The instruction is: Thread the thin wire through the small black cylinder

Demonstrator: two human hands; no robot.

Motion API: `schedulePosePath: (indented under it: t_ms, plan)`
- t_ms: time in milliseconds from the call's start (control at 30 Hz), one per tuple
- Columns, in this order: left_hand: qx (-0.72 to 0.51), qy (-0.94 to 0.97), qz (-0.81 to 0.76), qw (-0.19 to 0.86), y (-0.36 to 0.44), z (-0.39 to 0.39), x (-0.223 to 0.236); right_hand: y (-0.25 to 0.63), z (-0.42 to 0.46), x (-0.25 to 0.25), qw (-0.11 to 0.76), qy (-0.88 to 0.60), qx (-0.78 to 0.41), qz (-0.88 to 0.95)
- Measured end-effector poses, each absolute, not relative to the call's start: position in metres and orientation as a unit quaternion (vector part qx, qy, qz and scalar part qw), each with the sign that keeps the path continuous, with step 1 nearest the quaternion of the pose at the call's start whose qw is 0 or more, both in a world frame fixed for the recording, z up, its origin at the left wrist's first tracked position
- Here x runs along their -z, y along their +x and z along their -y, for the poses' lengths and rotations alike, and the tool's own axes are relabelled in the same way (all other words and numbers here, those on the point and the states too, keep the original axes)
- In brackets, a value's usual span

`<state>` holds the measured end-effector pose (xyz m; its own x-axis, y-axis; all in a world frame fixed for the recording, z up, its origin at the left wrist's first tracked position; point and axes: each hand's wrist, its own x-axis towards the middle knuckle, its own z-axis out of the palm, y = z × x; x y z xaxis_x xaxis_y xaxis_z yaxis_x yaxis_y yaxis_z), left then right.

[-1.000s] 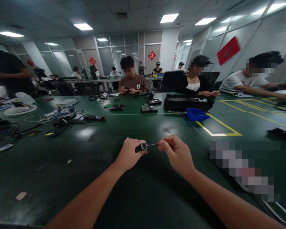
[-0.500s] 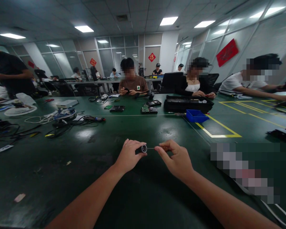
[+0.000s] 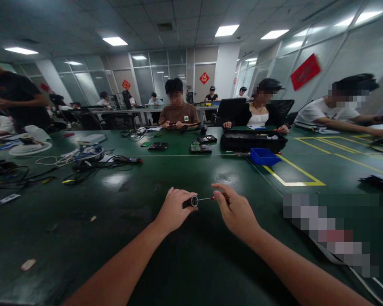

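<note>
My left hand is closed round a small black cylindrical part with a round, ringed end that faces me. Its exact kind cannot be made out. A screwdriver with a thin metal shaft and a reddish handle points left, its tip at the side of that part. My right hand holds the handle, thumb and fingers around it, the index finger partly raised. Most of the handle is hidden by the fingers. Both hands are just above the green tabletop.
Opened drives with circuit boards lie ahead, near a blue bin and a long black casing. Tangled cables are on the left. A blurred-out object with a white cord lies right. Several people sit across the table.
My right index finger has lifted and the fingers have shifted on the screwdriver, showing more of its reddish handle. The shaft now slants slightly. My left hand keeps its hold.
</note>
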<state>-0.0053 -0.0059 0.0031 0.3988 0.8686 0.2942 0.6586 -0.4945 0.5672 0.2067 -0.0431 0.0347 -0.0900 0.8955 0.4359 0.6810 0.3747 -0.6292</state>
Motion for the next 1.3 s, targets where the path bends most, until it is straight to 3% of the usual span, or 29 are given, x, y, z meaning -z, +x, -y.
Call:
schedulePosePath:
  t_ms: [633, 867, 1133, 1300]
  plan:
    - [-0.301, 0.809, -0.473, 0.177, -0.0092, 0.0040, -0.0059, 0.2097, 0.0390, -0.0338, 0.374, -0.548, -0.160, 0.731]
    - [-0.296, 0.813, -0.471, 0.172, -0.0069, 0.0044, -0.0073, 0.2065, 0.0427, -0.0299, 0.437, -0.517, -0.165, 0.717]
    - [-0.296, 0.818, -0.460, 0.177, -0.0081, 0.0031, -0.0038, 0.2067, 0.0433, -0.0308, 0.405, -0.536, -0.175, 0.720]
    - [-0.298, 0.813, -0.468, 0.176, -0.0065, 0.0046, -0.0055, 0.2073, 0.0430, -0.0274, 0.464, -0.526, -0.235, 0.673]
